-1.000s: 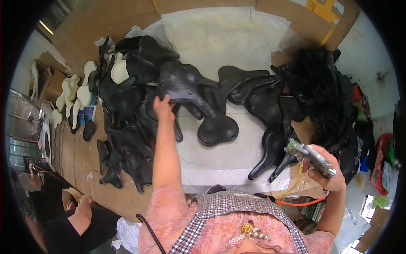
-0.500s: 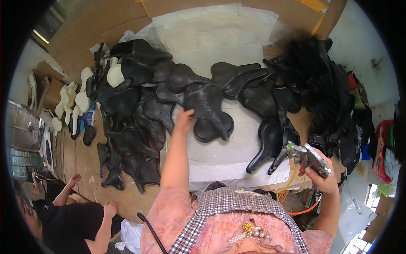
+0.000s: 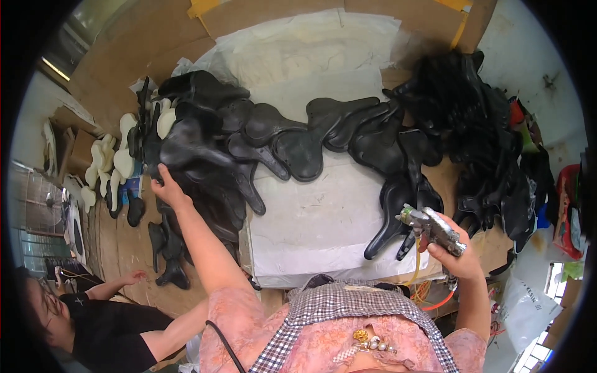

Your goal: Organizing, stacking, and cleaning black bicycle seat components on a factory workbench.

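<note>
My left hand (image 3: 166,189) reaches out to the left and rests on a heap of black saddle-shaped covers (image 3: 205,149), fingers on the edge of one piece. My right hand (image 3: 457,252) is shut on a metal spray gun (image 3: 430,227) with an orange hose (image 3: 429,298) hanging below it, held over the near right corner of the white-covered table (image 3: 323,217). More black covers (image 3: 336,133) lie in a row across the table's middle, apart from both hands.
A big pile of black covers (image 3: 479,137) fills the right side. White and black foam pieces (image 3: 115,165) lie on the wooden floor at left. Another person in a black shirt (image 3: 106,329) crouches at lower left, a hand near the floor. Brown cardboard (image 3: 267,15) lines the far edge.
My left hand has moved from the middle of the table leftward onto the left heap, leaving the black cover it had been touching. My right hand keeps the spray gun, shifted slightly.
</note>
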`<action>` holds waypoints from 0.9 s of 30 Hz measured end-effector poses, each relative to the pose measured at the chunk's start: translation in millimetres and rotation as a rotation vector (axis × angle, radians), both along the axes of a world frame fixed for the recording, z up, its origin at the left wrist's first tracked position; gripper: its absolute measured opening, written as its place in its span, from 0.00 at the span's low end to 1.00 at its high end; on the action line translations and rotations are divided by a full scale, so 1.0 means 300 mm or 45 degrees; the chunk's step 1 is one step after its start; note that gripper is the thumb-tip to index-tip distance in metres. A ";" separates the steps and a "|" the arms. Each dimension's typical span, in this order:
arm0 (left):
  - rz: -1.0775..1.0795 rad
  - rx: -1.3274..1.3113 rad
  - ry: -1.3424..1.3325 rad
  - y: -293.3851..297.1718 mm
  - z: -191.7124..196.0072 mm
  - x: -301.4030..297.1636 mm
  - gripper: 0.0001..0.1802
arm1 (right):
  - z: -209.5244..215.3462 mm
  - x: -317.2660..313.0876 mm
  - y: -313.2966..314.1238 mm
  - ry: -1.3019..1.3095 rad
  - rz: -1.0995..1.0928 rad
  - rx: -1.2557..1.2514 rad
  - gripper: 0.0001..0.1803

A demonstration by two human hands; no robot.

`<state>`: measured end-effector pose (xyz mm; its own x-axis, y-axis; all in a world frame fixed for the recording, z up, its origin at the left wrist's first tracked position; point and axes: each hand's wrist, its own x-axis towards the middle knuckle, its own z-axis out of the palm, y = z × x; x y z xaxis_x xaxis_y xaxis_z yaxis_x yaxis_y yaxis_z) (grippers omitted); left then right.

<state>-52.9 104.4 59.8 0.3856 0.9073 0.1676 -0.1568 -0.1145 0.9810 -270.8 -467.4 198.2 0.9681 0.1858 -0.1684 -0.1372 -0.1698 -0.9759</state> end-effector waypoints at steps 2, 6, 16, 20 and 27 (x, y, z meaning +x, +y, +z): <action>0.207 0.454 0.109 -0.013 -0.041 0.110 0.30 | 0.007 0.034 0.044 0.033 0.031 0.069 0.30; -0.569 0.411 0.197 -0.393 -0.164 0.385 0.17 | 0.012 0.079 0.086 0.064 0.012 -0.040 0.29; -1.803 1.110 0.746 -0.796 -0.480 0.561 0.19 | 0.093 0.074 0.051 -0.017 -0.326 0.061 0.32; -1.551 1.703 0.922 -0.744 -0.320 0.421 0.20 | 0.102 0.141 0.029 -0.125 -0.159 -0.043 0.33; -1.425 -0.125 0.297 -0.277 -0.177 0.096 0.14 | 0.103 0.390 0.099 -0.072 0.001 -0.214 0.28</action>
